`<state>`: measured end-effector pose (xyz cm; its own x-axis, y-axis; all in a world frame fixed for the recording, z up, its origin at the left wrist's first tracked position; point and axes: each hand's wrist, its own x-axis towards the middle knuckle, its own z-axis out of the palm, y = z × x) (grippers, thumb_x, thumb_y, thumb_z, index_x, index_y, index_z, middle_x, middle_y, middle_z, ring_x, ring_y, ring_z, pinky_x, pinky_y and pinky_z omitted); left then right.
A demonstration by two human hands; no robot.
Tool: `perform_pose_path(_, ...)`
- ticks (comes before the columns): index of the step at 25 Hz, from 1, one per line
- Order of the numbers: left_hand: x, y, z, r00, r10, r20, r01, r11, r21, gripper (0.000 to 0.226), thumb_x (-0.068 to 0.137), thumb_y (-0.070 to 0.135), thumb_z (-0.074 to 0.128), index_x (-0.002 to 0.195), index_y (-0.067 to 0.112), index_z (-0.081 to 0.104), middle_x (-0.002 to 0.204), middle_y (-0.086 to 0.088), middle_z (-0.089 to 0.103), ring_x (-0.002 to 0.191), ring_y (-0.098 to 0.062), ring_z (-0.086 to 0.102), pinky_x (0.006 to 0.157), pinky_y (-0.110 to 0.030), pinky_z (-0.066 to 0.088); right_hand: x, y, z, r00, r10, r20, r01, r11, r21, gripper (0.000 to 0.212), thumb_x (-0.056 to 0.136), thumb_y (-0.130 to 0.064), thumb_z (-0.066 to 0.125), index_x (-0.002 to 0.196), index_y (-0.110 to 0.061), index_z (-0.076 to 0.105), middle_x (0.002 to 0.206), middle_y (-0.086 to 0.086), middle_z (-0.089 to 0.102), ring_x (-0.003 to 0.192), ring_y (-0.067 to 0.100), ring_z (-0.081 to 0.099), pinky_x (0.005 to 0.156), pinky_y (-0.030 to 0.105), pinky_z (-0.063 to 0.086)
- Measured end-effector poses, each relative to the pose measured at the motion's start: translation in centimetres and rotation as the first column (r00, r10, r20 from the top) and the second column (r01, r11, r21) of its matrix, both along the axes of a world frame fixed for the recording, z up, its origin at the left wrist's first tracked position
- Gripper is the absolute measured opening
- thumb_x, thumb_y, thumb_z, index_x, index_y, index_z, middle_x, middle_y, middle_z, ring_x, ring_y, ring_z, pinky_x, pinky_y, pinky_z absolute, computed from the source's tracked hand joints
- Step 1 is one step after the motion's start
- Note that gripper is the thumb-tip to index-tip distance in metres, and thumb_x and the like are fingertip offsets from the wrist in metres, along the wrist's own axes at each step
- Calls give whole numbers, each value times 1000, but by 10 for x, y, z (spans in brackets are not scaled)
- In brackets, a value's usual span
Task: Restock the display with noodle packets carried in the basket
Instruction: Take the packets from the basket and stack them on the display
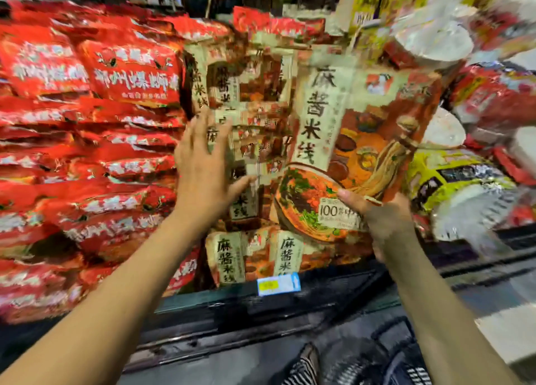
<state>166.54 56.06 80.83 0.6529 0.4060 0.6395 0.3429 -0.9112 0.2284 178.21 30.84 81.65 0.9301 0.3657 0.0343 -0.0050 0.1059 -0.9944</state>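
Packet (362, 117) labelled 麻酱米线 in grip of right hand (383, 219), left hand (203, 172) flat, fingers (197, 129) spread, on stacked packets (249, 100)

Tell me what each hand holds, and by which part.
Right hand grips the noodle packet by its bottom edge. Left hand holds nothing; it rests open against the stacked packets.

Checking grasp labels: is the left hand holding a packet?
No, the left hand is open, fingers straight, against the stacked packets.
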Motion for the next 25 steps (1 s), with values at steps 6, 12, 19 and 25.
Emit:
perform_pose_path(6,6,1,-79,971,66,-228,61,861,505,102,72,21,79,156,32,21,164,-9,13,150,-30,-17,120,-49,-2,-24,-13,-65,978,-88,-191,79,995,-54,38,64,-24,87,99,-26,74,105,11,75,92,42,71,73,75,49)
perform_pose_path(12,22,10,-101,964,108,-241,34,854,519,106,72,46,77,157,35,15,164,-5,14,150,-32,-16,117,-51,-13,-22,-2,-87,968,-99,-231,96,995,-24,72,45,-36,93,109,-12,72,107,13,74,97,40,70,81,72,49)
perform_pose_path(19,46,13,-112,958,104,-269,44,869,493,105,72,38,78,156,39,14,163,-7,20,147,-40,17,115,-52,-16,5,9,-96,993,-24,-114,23,1000,-14,49,71,-16,78,118,-10,66,112,4,74,108,29,68,84,46,59)
perform_pose_path(25,67,40,-112,939,99,-330,71,882,467,110,73,32,80,157,38,8,164,-8,14,148,-37,9,114,-53,-17,37,23,-92,1000,-5,16,4,999,53,48,83,-5,73,127,6,57,123,13,68,117,26,64,99,44,51)
